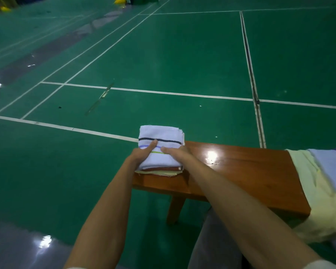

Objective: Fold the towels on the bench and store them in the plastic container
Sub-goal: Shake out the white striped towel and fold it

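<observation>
We see a folded white towel with dark, purple and green stripes (160, 146) topping a small stack of folded cloths at the left end of the glossy brown wooden desk (241, 167), over the green court floor (163, 65). Our left hand (142, 155) cups its left edge, thumb lying on top, while our right hand (176, 152) presses flat, fingers straight. Unfolded pale yellow and white towels (322, 181) drape the desk's right end.
</observation>
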